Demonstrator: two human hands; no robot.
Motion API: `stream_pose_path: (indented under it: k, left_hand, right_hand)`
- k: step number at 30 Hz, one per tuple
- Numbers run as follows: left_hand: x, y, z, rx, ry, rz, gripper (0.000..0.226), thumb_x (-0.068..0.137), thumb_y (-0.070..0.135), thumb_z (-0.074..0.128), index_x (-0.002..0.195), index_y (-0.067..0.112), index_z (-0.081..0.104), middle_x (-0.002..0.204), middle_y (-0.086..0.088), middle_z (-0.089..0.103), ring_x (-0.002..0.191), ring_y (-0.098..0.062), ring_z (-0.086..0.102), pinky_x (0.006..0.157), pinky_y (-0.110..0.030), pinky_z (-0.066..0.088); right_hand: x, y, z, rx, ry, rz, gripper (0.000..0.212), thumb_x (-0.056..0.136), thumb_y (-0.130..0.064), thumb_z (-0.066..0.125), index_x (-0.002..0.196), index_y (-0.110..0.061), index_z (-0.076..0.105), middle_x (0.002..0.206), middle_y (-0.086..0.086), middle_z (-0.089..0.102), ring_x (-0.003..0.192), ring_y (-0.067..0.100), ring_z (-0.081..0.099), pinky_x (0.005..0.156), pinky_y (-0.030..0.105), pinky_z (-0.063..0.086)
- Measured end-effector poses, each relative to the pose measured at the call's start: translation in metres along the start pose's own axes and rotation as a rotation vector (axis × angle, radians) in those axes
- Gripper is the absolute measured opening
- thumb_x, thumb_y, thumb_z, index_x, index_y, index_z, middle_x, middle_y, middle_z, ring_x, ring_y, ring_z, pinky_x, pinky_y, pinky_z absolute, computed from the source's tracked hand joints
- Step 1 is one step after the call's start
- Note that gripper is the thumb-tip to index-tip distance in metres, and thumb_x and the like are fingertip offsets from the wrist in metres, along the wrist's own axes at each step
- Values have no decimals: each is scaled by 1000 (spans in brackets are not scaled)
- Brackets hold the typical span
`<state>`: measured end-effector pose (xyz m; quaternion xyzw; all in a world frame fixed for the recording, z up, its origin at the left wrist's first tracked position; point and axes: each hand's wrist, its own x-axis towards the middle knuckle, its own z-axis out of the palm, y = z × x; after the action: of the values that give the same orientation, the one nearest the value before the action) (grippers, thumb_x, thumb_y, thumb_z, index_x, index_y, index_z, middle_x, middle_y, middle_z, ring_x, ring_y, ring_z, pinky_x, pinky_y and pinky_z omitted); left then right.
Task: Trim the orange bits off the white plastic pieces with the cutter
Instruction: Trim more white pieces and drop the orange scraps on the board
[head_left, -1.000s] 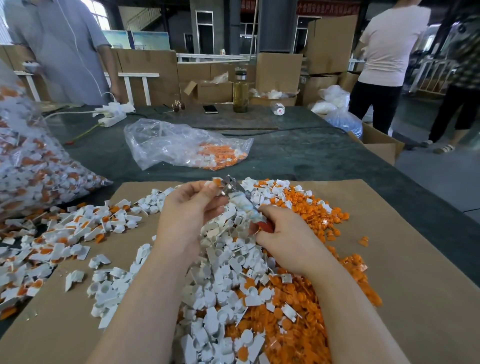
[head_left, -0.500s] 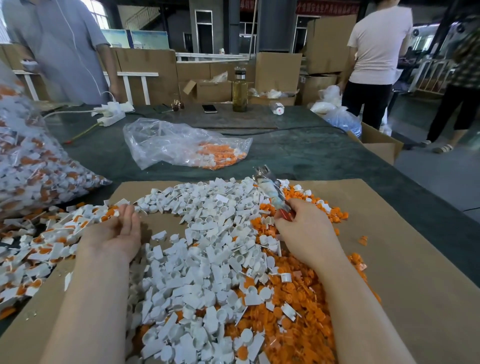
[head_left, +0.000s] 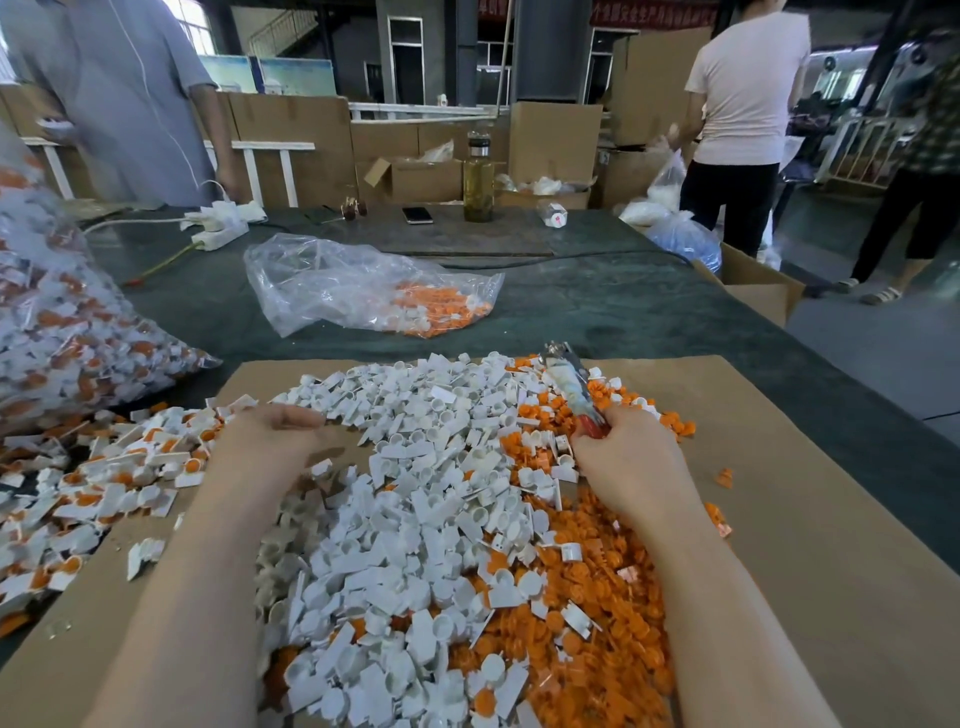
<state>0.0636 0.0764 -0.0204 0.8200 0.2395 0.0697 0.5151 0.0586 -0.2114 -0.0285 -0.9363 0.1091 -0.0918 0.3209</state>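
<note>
Your right hand (head_left: 628, 462) is wrapped around the cutter (head_left: 571, 384), red grip tucked into the fist, metal nose pointing up and away over the far side of the heap. Your left hand (head_left: 270, 436) lies knuckles-up at the edge of the untrimmed pieces (head_left: 104, 483), the white ones with orange still attached, fingers curled under (whether they've actually got one, I can't tell from here). The trimmed white pieces (head_left: 415, 493) sit in the middle between your arms, and the cut orange bits (head_left: 613, 597) are banked up on the right.

Here's the risk: the three piles touch. Drag a piece back carelessly and you'll sweep untrimmed ones into the finished white, and nobody will spot them. The cutter is hanging right above loose parts too, so a blind closing of the blades could nick a finger as the hands meet.

Room to move: the cardboard sheet (head_left: 831, 519) has bare space far right and near left. The tabletop (head_left: 597, 306) edge drops off on your right, with an open box (head_left: 753, 286) beyond, and the plastic bag (head_left: 363, 286) lies well ahead.
</note>
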Motion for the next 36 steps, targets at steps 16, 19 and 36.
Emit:
stream_pose_path:
  k: [16,19,36]
  left_hand:
    - [-1,3,4,474,-180,59,24,85,0,64,97,17,76,89,-2,67,77,-20,65,61,-28,53]
    - [-1,1,8,477,-144,56,19,87,3,65,95,17,75,84,-6,70,77,-26,67,63,-32,54]
    - [-32,34,42,-362,-208,162,3,89,20,73,91,21,75,83,-2,73,78,-17,67,81,-31,54]
  right_hand:
    - [-3,-6,22,-198,-47,-74,19,89,-42,60,88,-23,58,78,-7,56,69,11,53,49,25,35]
    - [-4,-8,25,-226,-38,-76,18,88,-42,60,90,-24,58,78,-7,57,67,11,54,47,24,35]
    - [-4,-10,25,-249,-26,-99,16,87,-42,63,91,-29,54,78,-12,53,68,11,51,47,23,32]
